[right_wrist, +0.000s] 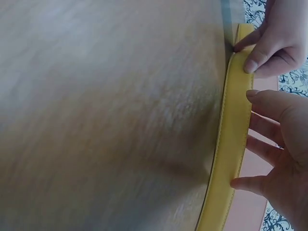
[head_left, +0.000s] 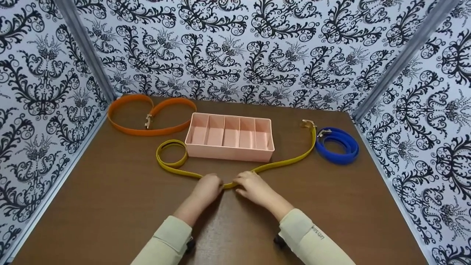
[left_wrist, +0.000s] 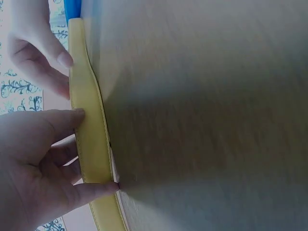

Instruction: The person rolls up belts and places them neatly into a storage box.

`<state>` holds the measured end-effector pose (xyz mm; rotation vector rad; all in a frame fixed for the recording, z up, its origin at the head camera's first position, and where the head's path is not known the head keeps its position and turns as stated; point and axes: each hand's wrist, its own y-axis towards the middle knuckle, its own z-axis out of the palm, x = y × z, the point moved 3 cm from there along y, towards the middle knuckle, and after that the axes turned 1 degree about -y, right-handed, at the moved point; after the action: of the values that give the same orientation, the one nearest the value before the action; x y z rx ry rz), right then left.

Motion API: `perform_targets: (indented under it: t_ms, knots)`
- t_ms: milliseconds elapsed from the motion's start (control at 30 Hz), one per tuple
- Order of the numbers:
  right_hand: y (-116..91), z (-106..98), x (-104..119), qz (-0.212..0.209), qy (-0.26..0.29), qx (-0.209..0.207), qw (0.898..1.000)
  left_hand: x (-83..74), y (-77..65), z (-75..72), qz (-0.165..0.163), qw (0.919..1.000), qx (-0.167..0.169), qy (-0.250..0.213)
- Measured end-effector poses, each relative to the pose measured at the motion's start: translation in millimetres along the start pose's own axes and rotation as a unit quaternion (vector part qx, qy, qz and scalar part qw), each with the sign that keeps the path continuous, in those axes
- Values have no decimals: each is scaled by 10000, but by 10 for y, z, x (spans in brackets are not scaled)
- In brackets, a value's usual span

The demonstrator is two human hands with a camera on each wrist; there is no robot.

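A yellow belt (head_left: 285,162) stands on its edge across the table, in front of the pink box. Its left end curls into a loop; its gold buckle (head_left: 308,124) lies at the far right end. My left hand (head_left: 210,187) pinches the strap near its middle, thumb on the near face and other fingers behind, as the left wrist view shows on the belt (left_wrist: 95,144). Close beside it my right hand (head_left: 256,187) holds the same strap, its thumb against the face of the belt (right_wrist: 230,120) in the right wrist view. A short stretch of strap shows between the hands.
Behind the hands sits a pink box (head_left: 228,152) with several compartments. An orange belt (head_left: 147,132) stands looped at the back left. To the right lies a coiled blue belt (head_left: 340,158). Patterned panels (head_left: 228,48) enclose the brown table (head_left: 110,206) at the back and sides.
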<state>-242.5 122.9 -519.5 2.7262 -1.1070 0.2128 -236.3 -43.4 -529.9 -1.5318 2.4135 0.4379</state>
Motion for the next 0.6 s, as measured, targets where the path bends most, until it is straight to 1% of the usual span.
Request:
perform_targets:
  t_ms: [133,267,433,533,600]
  knots:
    - [3,16,-9,116,-43,-43,9999,39,-18,10,41,10000,-34,31]
    - [2,28,13,73,-94,-176,9998,168,-73,-29,12,9998,-173,-128]
    - [-12,27,47,-75,-161,-78,9998,418,-147,-116,-307,9989,-115,-335]
    - [-16,-5,27,-101,-254,-81,9996,562,-128,-199,-534,9977,16,-421]
    - [-27,-31,3,-85,-323,-107,9994,641,-93,-267,-624,9971,97,-429]
